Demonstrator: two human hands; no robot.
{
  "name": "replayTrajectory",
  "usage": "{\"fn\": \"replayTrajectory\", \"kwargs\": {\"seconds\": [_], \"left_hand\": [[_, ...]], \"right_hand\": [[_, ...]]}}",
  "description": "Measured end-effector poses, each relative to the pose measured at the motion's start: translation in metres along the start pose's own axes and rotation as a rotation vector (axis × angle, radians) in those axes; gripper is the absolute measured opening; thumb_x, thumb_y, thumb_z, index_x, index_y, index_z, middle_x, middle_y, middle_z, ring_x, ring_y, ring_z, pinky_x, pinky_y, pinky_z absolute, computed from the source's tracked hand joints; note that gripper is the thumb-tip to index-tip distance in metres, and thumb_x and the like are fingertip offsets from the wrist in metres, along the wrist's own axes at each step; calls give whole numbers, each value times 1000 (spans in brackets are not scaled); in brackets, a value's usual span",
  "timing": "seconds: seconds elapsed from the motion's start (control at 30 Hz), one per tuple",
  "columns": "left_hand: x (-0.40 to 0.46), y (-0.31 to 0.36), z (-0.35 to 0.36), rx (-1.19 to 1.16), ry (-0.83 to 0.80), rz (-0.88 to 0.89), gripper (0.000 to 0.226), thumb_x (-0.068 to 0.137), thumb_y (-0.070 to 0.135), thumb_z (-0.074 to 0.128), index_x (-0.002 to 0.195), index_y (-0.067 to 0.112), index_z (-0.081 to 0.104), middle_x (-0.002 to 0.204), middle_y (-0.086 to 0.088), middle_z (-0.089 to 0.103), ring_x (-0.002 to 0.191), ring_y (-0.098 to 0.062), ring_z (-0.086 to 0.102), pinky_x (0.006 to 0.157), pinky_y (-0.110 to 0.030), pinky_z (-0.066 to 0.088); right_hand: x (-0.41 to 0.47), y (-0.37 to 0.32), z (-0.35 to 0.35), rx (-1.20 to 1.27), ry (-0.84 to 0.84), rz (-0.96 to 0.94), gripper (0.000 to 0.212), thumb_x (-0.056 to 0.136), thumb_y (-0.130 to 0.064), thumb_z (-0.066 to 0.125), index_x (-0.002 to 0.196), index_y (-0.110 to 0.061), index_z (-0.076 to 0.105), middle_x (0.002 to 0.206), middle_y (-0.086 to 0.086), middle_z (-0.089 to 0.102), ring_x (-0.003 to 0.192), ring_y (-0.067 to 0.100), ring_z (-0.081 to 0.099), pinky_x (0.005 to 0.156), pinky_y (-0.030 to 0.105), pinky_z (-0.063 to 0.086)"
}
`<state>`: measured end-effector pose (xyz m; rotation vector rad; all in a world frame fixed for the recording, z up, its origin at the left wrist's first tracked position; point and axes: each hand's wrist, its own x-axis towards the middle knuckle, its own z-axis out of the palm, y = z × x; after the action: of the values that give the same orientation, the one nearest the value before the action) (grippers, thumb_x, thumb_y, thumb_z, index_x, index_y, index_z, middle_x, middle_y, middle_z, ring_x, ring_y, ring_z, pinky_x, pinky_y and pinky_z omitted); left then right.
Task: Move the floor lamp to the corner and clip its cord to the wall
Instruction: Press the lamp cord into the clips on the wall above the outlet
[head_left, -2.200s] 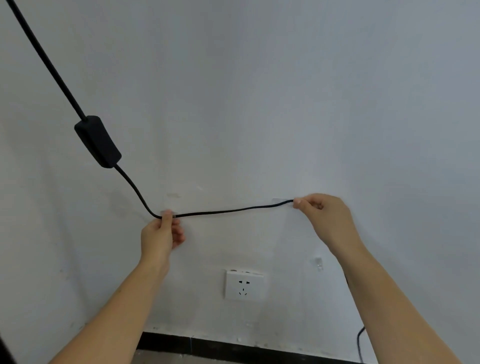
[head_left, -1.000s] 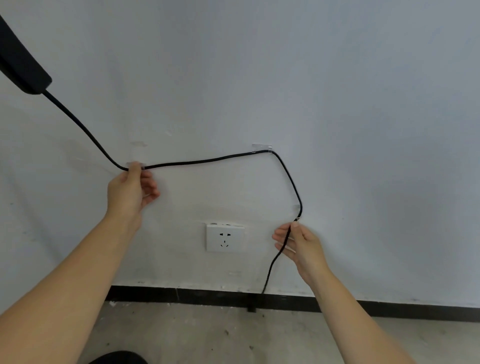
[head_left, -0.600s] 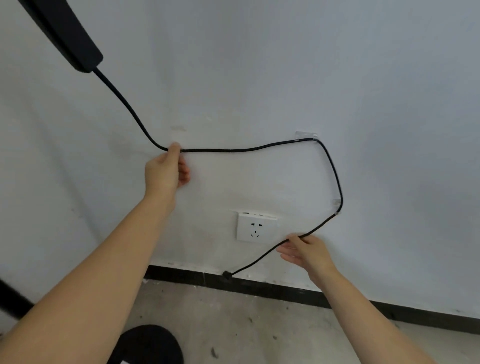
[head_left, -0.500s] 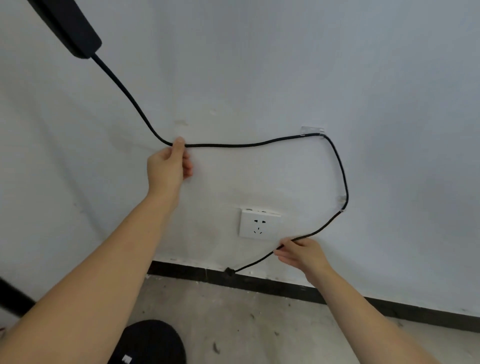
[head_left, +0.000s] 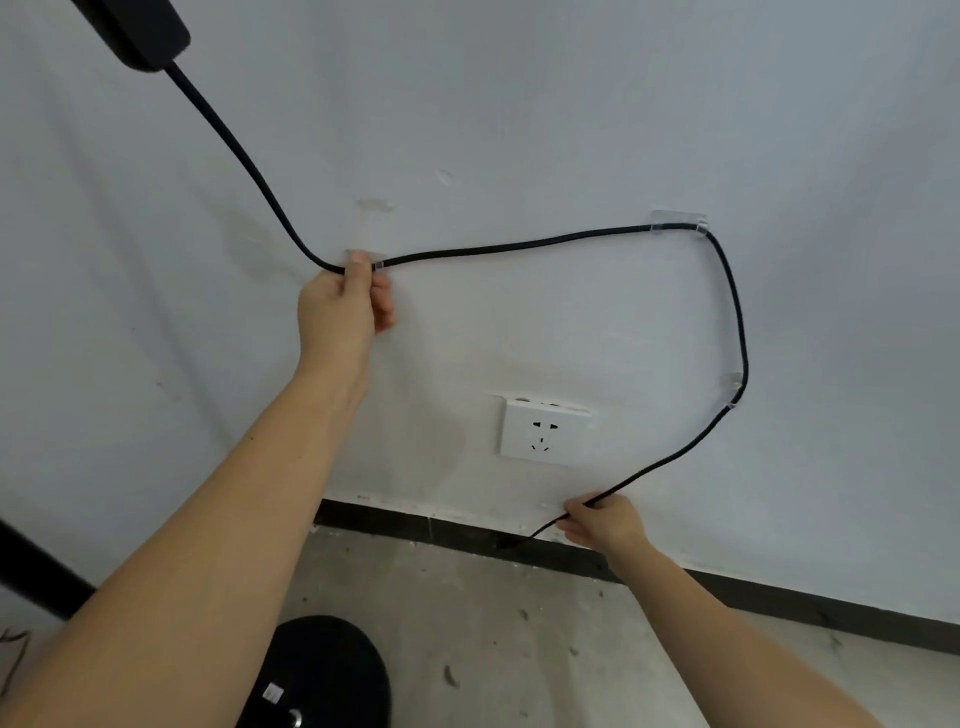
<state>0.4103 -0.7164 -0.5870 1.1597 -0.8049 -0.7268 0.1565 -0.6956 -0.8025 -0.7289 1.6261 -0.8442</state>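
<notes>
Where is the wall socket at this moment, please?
In the head view, the wall socket sits right of centre, low on the wall, inside the cord loop, up-left of the right hand.

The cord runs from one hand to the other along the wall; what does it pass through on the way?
In the head view, between the left hand and right hand, the cord passes two clear clips: upper clip, lower clip.

Right hand (head_left: 602, 522): you now pinch the cord (head_left: 519, 249) low beside the baseboard (head_left: 467, 535), down from the upper clip (head_left: 678, 224).
Cord: it now runs through the upper clip and the side clip (head_left: 733, 387), looping around the socket (head_left: 545, 431).
Left hand (head_left: 343, 306): you now press the cord at a third clip (head_left: 363, 258).
</notes>
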Motion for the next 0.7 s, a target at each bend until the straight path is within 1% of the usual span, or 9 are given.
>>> {"fn": "replayTrajectory", "kwargs": {"seconds": [0.13,0.17,0.27,0.33,0.43,0.5,0.53,0.6,0.7], "left_hand": [[1,-4,0,43,50,87,34,97,27,45,67,19,57,59,2,53,47,-5,47,51,-25,47],[0,-5,1,36,72,101,34,97,27,45,66,18,57,58,2,53,46,-5,47,52,-28,49],[-2,-8,2,34,113,123,34,96,29,46,66,18,57,51,7,54,46,-7,49,58,-34,52],[-1,-8,1,46,102,129,34,96,29,46,66,18,57,44,9,55,45,-9,50,60,-36,53],[2,-6,0,51,58,127,35,96,29,47,65,17,56,39,9,54,45,-12,49,60,-34,53],[3,-4,-1,61,29,125,35,95,30,49,64,17,57,39,8,55,44,-12,50,60,-34,53],[3,-3,-2,69,18,123,35,94,31,49,64,16,57,39,8,55,43,-12,50,60,-33,53],[4,-1,-4,75,0,115,35,93,30,50,63,15,58,39,7,55,42,-12,51,57,-30,52],[6,-1,-4,78,-27,115,36,93,29,51,61,15,58,39,6,56,40,-12,50,50,-25,50]], "right_hand": [[4,9,-3,117,31,19,15,90,-2,58,76,0,62,70,14,69,67,23,70,82,38,57],[4,10,-3,155,33,19,14,90,-2,57,78,1,62,70,15,70,67,23,71,78,36,59],[3,13,-3,247,37,6,11,91,-2,56,84,4,62,78,19,71,62,16,73,57,22,60],[2,16,-1,280,52,-11,9,90,-2,57,86,3,63,82,18,71,63,14,73,53,18,59],[2,19,4,214,84,-32,8,91,-1,56,93,4,62,83,13,69,70,18,71,64,23,58],[2,24,5,106,106,-34,9,91,-1,57,96,5,62,84,16,67,72,23,68,73,30,56],[3,26,5,66,116,-27,9,90,-2,57,95,5,63,86,18,68,72,25,67,74,31,56],[4,26,5,55,127,-15,9,90,-3,57,92,4,63,86,20,69,69,24,68,73,31,56],[5,22,7,149,75,16,12,92,-4,54,93,7,60,75,19,69,66,23,69,68,30,61]]}}
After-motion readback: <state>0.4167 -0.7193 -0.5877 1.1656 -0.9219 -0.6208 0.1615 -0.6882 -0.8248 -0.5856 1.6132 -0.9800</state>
